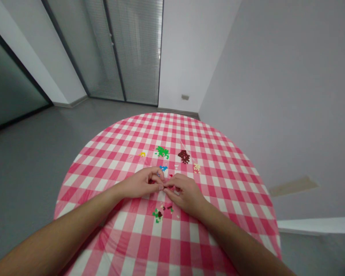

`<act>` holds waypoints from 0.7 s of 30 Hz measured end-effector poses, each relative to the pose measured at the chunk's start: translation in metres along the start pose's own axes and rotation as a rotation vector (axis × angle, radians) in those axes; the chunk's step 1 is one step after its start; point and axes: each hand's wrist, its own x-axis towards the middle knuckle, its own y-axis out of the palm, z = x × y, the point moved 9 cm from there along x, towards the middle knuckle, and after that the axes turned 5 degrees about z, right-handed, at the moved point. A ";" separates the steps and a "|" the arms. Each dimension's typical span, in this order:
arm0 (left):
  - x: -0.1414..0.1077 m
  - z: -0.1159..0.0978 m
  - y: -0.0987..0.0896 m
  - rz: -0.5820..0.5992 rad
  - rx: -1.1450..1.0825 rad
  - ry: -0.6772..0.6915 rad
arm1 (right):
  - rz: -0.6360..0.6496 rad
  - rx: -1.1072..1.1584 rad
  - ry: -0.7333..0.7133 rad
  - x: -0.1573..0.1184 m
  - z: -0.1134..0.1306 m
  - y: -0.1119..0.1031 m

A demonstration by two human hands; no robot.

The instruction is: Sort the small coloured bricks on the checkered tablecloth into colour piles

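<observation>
My left hand (146,183) and my right hand (186,192) meet over the middle of the table, thumbs and forefingers pinched together. Between the touching fingertips a tiny dark piece (164,187) just shows; its exact shape is too small to make out. Just past the left fingers lie several blue pieces (163,168), and a small red piece (171,175) is beside the right fingertips. Nearer to me, below the hands, rests a loose cluster of green, brown and cream pieces (157,215), with a dark brown bar-shaped piece (169,207) to its right.
Beyond the hands sit a green pile (162,151), a dark brown pile (184,156), a few yellow pieces (142,154) and cream pieces (197,167). A pink-and-white checked cloth (126,237) covers the round table. A wall (276,96) stands to the right, glass panels (132,50) behind.
</observation>
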 end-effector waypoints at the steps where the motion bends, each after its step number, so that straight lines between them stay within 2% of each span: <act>1: 0.000 -0.001 -0.001 -0.016 0.011 -0.001 | -0.021 0.012 0.008 0.000 -0.004 -0.004; 4: -0.001 -0.007 -0.005 -0.055 0.059 0.002 | -0.079 -0.074 0.132 0.000 -0.026 -0.024; 6: -0.001 -0.010 -0.006 -0.052 0.119 0.001 | -0.080 -0.226 0.303 -0.001 -0.049 -0.041; 8: -0.002 -0.011 -0.006 -0.038 0.174 -0.006 | 0.028 -0.398 0.454 -0.003 -0.069 -0.048; 10: -0.002 -0.011 -0.005 -0.023 0.196 -0.010 | 0.178 -0.552 0.536 -0.004 -0.082 -0.047; 13: -0.002 -0.012 -0.004 -0.014 0.204 -0.017 | 0.311 -0.682 0.566 -0.004 -0.084 -0.040; 21: -0.004 -0.010 -0.004 0.005 0.248 -0.014 | 0.385 -0.719 0.569 -0.008 -0.071 -0.030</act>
